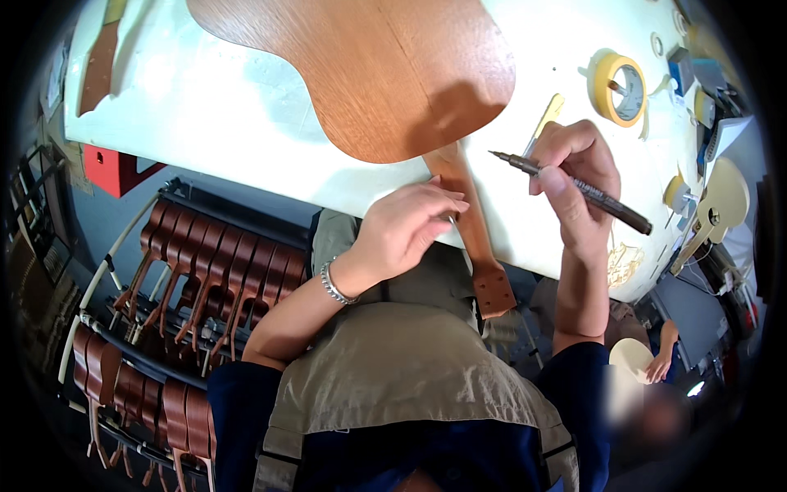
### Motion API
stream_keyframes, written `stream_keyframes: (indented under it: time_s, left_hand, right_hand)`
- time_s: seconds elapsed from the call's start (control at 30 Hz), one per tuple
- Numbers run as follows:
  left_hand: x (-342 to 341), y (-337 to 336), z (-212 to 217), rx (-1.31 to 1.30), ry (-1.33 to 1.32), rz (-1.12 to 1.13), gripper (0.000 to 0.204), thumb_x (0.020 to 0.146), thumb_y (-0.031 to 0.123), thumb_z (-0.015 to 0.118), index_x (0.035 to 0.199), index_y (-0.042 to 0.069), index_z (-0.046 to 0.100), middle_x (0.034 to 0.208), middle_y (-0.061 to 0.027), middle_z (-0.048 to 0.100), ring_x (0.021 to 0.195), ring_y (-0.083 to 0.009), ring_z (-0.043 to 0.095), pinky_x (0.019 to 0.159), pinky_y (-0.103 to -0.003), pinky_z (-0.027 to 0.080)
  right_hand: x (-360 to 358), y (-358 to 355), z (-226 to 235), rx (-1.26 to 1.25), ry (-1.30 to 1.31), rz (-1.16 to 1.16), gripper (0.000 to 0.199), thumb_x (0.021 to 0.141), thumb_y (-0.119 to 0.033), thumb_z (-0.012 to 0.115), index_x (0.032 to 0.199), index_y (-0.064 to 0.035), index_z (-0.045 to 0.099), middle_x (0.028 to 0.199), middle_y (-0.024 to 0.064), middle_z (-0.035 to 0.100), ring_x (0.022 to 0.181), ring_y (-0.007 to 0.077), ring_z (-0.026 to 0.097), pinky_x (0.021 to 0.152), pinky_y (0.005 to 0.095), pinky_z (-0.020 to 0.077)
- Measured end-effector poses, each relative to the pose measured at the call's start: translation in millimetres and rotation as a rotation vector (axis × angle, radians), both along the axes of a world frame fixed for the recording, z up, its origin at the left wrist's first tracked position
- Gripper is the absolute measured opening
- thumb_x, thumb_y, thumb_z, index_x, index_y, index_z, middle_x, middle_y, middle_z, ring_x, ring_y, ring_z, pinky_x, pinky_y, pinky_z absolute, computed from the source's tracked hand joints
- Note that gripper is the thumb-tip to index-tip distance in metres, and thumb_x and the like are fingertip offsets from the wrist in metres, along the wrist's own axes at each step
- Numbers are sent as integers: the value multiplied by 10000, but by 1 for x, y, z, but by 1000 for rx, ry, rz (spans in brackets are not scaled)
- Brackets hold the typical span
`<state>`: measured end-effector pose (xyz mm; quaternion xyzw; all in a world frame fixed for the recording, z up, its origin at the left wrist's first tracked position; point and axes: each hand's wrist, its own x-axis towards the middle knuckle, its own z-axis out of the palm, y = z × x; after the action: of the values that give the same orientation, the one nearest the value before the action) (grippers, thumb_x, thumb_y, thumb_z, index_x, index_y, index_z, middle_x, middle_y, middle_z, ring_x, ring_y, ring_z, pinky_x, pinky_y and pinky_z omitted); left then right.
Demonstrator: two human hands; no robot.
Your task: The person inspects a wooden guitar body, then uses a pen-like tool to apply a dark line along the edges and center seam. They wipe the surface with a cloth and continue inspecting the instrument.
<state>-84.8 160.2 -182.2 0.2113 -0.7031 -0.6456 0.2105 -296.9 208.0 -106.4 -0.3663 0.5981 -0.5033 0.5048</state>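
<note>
A brown wooden guitar body (385,66) lies flat on the white table, a centre seam running along its face. Its neck (467,189) points toward me, and the headstock (494,289) with peg holes hangs past the table edge. My right hand (578,176) grips a dark marker (611,205), its bare tip pointing left above the table beside the neck. Close against the neck, my left hand (406,225) has its fingers pinched together. A small piece shows at its fingertips, too little to name.
A yellow-handled knife (545,119) and a yellow tape roll (619,90) lie right of the guitar. Another neck piece (100,66) rests at far left. Below the table edge are a red box (115,170) and a rack of several brown guitar bodies (221,254). Another person's hand (658,366) is at lower right.
</note>
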Motion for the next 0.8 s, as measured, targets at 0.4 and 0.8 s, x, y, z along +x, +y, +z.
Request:
stream_keyframes:
  time_s: [0.4,0.8]
  left_hand:
    - [1,-21,59,-177,-92,70,227,950,178,493,950,-35,570,733,-102,584,615,-168,589,568,-268,465]
    - [0,-12,83,-398,-239,-94,168,804,124,655,891,17,560,692,-114,561,599,-287,562,510,-358,445]
  right_hand:
    - [19,23,35,-35,-211,-60,368,889,-258,391,822,41,594,766,117,580,691,169,577,647,289,464]
    - [52,43,6,-2,-415,-125,358,953,-246,321,809,2,535,733,72,551,620,120,525,566,250,414]
